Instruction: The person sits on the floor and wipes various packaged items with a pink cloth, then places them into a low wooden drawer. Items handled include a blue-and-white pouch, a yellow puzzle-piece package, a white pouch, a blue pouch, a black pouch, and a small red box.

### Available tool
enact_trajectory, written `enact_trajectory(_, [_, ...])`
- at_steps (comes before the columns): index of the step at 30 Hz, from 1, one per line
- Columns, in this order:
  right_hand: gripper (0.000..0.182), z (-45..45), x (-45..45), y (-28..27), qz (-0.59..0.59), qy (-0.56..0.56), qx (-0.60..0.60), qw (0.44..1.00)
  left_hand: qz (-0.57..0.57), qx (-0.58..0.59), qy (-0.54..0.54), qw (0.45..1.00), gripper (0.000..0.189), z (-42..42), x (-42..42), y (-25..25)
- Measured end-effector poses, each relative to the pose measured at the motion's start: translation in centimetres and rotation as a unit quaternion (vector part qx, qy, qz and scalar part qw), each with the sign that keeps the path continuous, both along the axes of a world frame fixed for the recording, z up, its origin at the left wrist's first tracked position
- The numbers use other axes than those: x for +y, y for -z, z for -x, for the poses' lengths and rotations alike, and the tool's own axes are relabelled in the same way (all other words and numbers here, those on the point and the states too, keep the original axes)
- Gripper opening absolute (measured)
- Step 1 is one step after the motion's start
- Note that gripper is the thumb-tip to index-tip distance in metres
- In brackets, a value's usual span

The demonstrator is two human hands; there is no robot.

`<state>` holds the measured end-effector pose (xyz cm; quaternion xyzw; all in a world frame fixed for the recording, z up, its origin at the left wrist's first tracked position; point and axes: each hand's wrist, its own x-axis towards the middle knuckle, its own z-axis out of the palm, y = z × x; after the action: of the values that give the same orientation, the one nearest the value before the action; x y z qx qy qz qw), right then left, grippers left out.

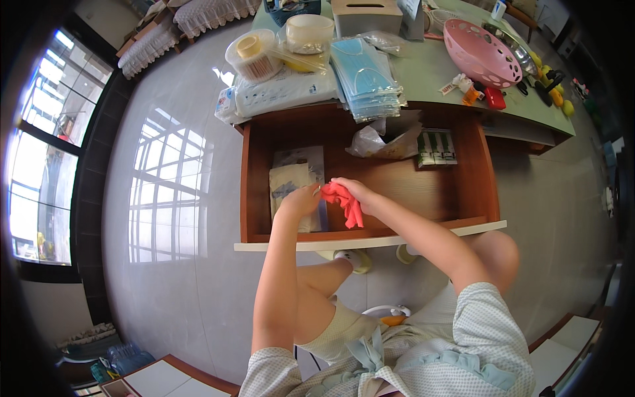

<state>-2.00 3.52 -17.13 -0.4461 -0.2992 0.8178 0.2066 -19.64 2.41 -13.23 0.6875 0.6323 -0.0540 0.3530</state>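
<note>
A crumpled red cloth-like piece (349,206) hangs above the pulled-out wooden drawer (402,191). My right hand (354,191) grips its top, and the loose end droops below the fingers. At its left edge, the fingertips of my left hand (300,199) pinch it; part of that grip is hidden. Beneath my left hand lies a beige packet (287,176) with dark print, on top of a clear plastic sleeve (317,155). Farther back in the drawer are a crumpled plastic bag (369,141) and several small green-and-white boxes (436,149).
Blue face masks in clear wrappers (364,74) overhang the drawer's back. Beside them are a wipes pack (283,94), a cotton swab tub (255,67) and tape rolls (310,32). A pink perforated basket (481,52) stands right. The drawer's white front edge (372,243) crosses above my legs.
</note>
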Motion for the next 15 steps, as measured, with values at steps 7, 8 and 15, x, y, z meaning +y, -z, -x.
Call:
enact_trajectory(7, [0.033, -4.0, -1.6, -3.9, 0.002, 0.084, 0.006, 0.996, -0.072, -0.068, 0.015, 0.995, 0.042, -3.2, -0.6, -3.4])
enact_trajectory(8, [0.033, -4.5, -1.9, -4.6, 0.0, 0.087, 0.007, 0.996, -0.081, -0.077, 0.019, 0.994, 0.042, -3.5, -0.7, -3.9])
enact_trajectory(15, [0.032, -8.2, -2.7, -7.0, -0.124, 0.147, -0.046, 0.98, -0.144, -0.115, 0.029, 0.983, 0.038, -7.1, -0.1, -6.4])
